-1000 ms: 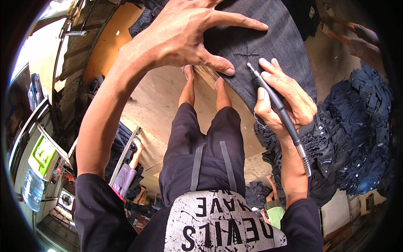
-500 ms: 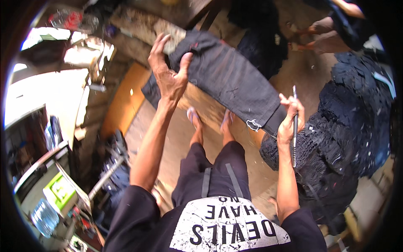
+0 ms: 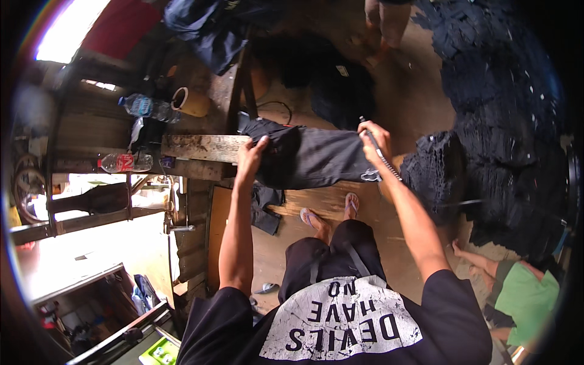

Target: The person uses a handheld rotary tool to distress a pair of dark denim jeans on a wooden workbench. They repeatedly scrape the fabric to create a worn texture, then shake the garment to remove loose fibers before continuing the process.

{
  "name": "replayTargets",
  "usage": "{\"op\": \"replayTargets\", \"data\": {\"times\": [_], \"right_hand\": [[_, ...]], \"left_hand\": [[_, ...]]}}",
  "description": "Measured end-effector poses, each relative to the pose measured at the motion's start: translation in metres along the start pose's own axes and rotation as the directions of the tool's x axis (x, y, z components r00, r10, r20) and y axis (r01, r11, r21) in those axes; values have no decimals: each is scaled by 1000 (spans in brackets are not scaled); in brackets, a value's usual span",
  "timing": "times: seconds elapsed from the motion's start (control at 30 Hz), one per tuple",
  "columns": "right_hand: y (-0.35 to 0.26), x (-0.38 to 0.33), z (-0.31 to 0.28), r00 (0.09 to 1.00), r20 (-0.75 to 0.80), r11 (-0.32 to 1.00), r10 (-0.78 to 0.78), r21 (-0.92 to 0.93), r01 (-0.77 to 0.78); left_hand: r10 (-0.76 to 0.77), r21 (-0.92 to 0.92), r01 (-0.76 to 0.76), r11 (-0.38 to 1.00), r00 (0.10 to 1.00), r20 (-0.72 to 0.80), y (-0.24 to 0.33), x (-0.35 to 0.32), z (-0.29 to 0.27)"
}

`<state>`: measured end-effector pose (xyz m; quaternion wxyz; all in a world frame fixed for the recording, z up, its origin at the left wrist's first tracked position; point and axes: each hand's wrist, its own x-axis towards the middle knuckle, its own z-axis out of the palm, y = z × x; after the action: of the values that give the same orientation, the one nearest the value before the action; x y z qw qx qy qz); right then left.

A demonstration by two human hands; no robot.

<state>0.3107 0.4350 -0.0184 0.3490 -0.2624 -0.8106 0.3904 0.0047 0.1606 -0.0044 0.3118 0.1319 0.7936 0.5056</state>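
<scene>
Black shirt with white cracked print nearest, then dark shorts and two feet in sandals on wooden floor. Further out, both arms stretched forward to dark jeans, draped over a wooden plank and hanging between the two hands. Left hand on the left end of the jeans, fingers curled over the folded cloth and pinching it, thumb side hidden. Right hand at the right end, fingers closed around a thin rod-like tool with a ribbed shaft, also touching the cloth edge. Just right of the jeans, a stack of dark cloth; beyond it, a bigger dark pile. On the left shelves, two plastic bottles. Lower right, another person in green top sitting on the floor. Farthest, at the top, someone's bare legs.
</scene>
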Motion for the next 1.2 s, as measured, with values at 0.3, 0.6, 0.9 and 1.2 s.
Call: {"op": "replayTargets", "data": {"times": [0.3,0.6,0.9,1.2], "right_hand": [[-45,25,-246,971,-178,877,-157,-478,53],[-62,-65,-171,991,132,943,31,-333,15],[-118,-216,-36,934,183,948,306,-146,-282],[-195,-244,5,933,163,917,322,-299,-264]], "left_hand": [[-271,-383,537,752,781,563,25,-194,395],[-481,-170,469,867,876,-32,-131,-177,273],[68,446,-73,892,997,29,-232,-220,24],[389,502,-221,836,884,-259,-332,-201,-160]]}}
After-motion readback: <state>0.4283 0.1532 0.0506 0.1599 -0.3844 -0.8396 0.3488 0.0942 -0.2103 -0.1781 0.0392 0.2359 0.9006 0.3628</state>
